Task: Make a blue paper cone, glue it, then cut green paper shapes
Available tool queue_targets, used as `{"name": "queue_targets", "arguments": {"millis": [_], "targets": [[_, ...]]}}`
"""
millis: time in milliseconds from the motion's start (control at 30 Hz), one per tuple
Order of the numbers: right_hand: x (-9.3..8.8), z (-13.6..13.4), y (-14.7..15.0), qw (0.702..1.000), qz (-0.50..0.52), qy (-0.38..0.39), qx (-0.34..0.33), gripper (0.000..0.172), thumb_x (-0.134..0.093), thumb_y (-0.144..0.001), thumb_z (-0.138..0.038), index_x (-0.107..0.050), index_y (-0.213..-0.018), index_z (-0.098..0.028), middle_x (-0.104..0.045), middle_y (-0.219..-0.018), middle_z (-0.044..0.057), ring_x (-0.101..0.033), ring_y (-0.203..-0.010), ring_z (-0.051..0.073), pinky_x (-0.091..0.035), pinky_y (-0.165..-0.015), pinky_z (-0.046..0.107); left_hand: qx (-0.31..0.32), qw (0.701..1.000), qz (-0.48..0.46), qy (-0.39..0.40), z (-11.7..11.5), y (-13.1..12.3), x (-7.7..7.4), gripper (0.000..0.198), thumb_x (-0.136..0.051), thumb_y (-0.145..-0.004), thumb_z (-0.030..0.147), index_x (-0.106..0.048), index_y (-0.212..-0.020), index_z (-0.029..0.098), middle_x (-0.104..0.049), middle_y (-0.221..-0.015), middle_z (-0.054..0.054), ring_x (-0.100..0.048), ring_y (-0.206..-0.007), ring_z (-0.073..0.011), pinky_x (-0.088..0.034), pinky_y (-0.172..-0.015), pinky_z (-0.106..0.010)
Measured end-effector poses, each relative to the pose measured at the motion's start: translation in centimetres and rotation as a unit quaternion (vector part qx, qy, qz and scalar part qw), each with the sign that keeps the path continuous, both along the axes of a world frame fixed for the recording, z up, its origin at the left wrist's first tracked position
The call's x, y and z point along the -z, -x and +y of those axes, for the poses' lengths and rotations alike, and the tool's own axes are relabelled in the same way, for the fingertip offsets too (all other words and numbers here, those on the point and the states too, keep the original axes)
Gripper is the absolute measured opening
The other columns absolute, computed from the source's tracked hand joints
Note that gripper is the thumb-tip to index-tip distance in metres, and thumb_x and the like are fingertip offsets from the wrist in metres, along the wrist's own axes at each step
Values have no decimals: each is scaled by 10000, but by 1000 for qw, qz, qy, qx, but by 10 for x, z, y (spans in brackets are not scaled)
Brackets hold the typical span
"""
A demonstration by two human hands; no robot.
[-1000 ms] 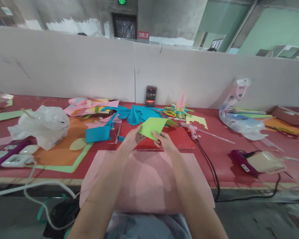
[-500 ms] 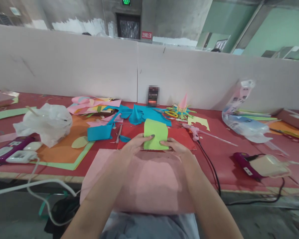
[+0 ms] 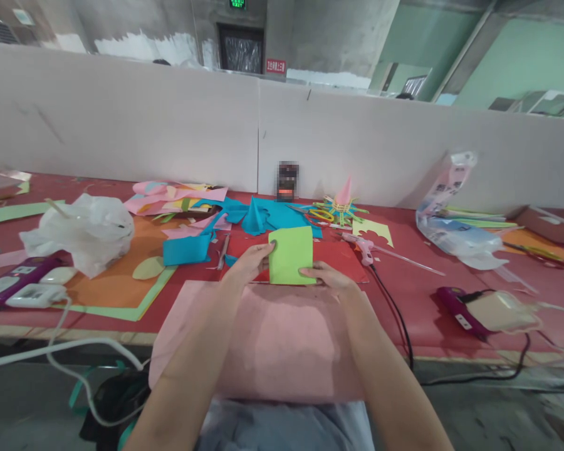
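A lime-green piece of paper, nearly square, is held up between my hands above the table's front part. My left hand pinches its left edge near the top, thumb in front. Lower down on the right side, my right hand grips it with the thumb across the front. Fingers behind the paper are hidden. Red paper lies behind my hands. Beneath my forearms a pink sheet hangs over the table's front edge.
A pink glue gun with a black cord lies to the right. Scissors, a blue paper cone and paper scraps lie behind. Purple power strips sit at both sides. A white plastic bag is at left.
My left hand has shifted up along the paper's left edge. The green paper, curled at its top before, now looks flatter and straighter.
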State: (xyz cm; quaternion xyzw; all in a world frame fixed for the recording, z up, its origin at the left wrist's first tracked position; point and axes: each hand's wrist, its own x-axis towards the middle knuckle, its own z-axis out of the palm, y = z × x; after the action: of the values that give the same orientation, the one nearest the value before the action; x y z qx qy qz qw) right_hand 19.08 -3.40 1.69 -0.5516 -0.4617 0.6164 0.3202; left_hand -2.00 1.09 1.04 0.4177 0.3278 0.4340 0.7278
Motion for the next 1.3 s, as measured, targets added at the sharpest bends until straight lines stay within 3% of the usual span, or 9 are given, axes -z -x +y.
{"name": "queue_targets", "arguments": {"millis": [200, 333, 467, 667, 800, 933, 1100, 1300], "targets": [[6, 2, -4, 999, 21, -7, 31, 361, -768, -528, -380, -641, -809, -192, -662, -856, 26, -582, -618, 89, -478, -530, 174, -2, 1000, 12, -6, -4, -5, -2, 339, -627, -709, 435, -650, -855, 130, -695, -862, -101, -648, -779, -185, -504, -739, -302], [9, 2, -4, 998, 35, -1, 55, 368, -775, -515, -371, -626, -810, -208, -655, -886, 18, -591, -659, 96, -509, -601, 209, 49, 998, 49, 6, -10, -15, -1, 392, -723, -617, 369, -657, -923, 133, -685, -938, -108, -637, -864, -221, -490, -810, -341], [6, 2, -5, 996, 44, -2, 74, 359, -772, -516, -363, -622, -804, -210, -654, -813, 4, -594, -638, 99, -509, -611, 224, 61, 996, 66, -29, -12, -19, -1, 475, -771, -550, 321, -651, -959, 110, -674, -974, -117, -627, -898, -229, -478, -845, -344], [-2, 1, -6, 997, 46, -37, 52, 340, -745, -542, -388, -634, -796, -190, -641, -670, -7, -569, -557, 85, -458, -531, 192, 115, 984, 123, -53, -20, -20, -6, 430, -754, -573, 319, -656, -944, 127, -686, -915, -108, -653, -749, -211, -521, -714, -340], [-1, 1, -6, 997, 35, -56, 34, 332, -739, -533, -407, -637, -748, -177, -593, -566, -27, -514, -483, 70, -429, -493, 190, 104, 984, 135, -47, -25, -27, -4, 410, -751, -577, 315, -653, -922, 115, -697, -788, -102, -653, -665, -200, -525, -683, -341], [0, 2, -7, 997, 34, -65, 25, 331, -745, -532, -410, -635, -723, -164, -564, -533, -30, -484, -474, 66, -416, -491, 188, 86, 986, 127, -65, -18, -29, 1, 412, -764, -551, 323, -655, -876, 95, -696, -730, -97, -651, -622, -196, -532, -679, -345], [2, 6, -14, 997, 41, -64, 21, 374, -745, -539, -444, -616, -739, -155, -527, -554, -37, -403, -444, 40, -374, -461, 182, 119, 975, 161, -94, -9, -19, 1, 401, -743, -568, 383, -642, -808, 78, -681, -657, -92, -642, -581, -172, -533, -637, -317], [3, 8, -16, 994, 75, -78, 3, 391, -745, -535, -445, -497, -642, -162, -256, -492, -108, -184, -402, 2, -240, -405, 177, 120, 963, 196, -140, -11, -11, -6, 348, -723, -583, 412, -587, -667, 103, -627, -567, -34, -593, -501, -122, -507, -548, -253]]}}
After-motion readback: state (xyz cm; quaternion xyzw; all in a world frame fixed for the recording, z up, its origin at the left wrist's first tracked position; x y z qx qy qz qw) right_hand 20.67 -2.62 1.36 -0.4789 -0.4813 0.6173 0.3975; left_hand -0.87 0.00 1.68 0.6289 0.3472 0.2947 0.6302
